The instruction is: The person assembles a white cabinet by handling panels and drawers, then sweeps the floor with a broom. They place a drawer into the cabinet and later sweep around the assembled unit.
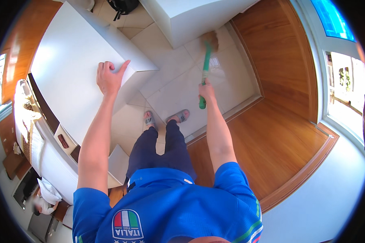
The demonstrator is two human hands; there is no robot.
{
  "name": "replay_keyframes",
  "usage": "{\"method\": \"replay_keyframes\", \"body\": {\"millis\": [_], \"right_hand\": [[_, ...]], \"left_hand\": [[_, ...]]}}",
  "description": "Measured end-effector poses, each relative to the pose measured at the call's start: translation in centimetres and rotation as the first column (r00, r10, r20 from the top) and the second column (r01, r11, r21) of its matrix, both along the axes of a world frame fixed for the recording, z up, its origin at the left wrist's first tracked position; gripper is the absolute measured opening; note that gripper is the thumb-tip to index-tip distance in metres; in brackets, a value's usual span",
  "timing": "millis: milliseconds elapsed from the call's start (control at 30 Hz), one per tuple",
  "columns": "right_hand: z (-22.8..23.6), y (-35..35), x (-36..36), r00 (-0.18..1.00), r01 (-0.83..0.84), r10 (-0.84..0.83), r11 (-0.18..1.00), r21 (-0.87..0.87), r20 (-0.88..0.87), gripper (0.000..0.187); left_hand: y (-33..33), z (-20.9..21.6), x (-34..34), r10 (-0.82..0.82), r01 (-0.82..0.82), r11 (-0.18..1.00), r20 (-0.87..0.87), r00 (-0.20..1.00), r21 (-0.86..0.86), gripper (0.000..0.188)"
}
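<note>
In my right hand (207, 91) is a hand broom (207, 62) with a green handle, my fingers wrapped round it near its end. Its brownish bristle head is smeared by motion and sits low over the floor tiles, beside a white cabinet's base. My left hand (108, 79) leans on the top of a white cabinet (75, 52), close to its right edge. Its fingers are bent and the thumb stretches apart from them, with nothing visibly held.
Pale floor tiles (170, 87) lie under my slippers. A second white cabinet (190, 20) stands ahead, with a black bag (123, 6) to its left. Wooden panels (255, 141) and a bright window (346, 85) border the right. Another person (44, 206) is far off at lower left.
</note>
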State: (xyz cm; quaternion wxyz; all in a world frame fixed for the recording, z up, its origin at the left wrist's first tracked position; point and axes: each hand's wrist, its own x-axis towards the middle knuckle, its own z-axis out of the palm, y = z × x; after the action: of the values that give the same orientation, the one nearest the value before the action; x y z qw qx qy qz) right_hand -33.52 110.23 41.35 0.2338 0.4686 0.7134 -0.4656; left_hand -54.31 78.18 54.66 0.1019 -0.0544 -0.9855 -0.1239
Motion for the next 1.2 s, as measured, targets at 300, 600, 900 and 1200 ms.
{"method": "replay_keyframes", "body": {"millis": [300, 600, 900, 1200], "right_hand": [[2.7, -12.4, 14.4, 0.758, -0.598, 0.625, 0.780, -0.182, 0.188, 0.055], [17.7, -6.8, 16.7, 0.890, -0.349, 0.396, 0.911, -0.220, 0.228, 0.056], [5.0, -0.4, 10.2, 0.998, -0.054, 0.050, 0.983, 0.177, 0.028, 0.061], [3.5, -12.8, 15.0, 0.960, -0.173, 0.239, 0.916, -0.363, 0.146, 0.059]], "left_hand": [[-0.9, -0.2, 0.1, 0.021, -0.021, 1.000, 0.024, 0.999, 0.005, 0.062], [-0.3, -0.3, 0.1, 0.036, -0.035, 0.999, 0.035, 0.999, -0.015, 0.061], [-1.0, -1.2, 0.2, 0.023, -0.024, 1.000, -0.003, 1.000, -0.009, 0.062], [-0.9, -1.1, 0.5, 0.075, -0.074, 0.997, 0.034, 0.997, -0.036, 0.062]]}}
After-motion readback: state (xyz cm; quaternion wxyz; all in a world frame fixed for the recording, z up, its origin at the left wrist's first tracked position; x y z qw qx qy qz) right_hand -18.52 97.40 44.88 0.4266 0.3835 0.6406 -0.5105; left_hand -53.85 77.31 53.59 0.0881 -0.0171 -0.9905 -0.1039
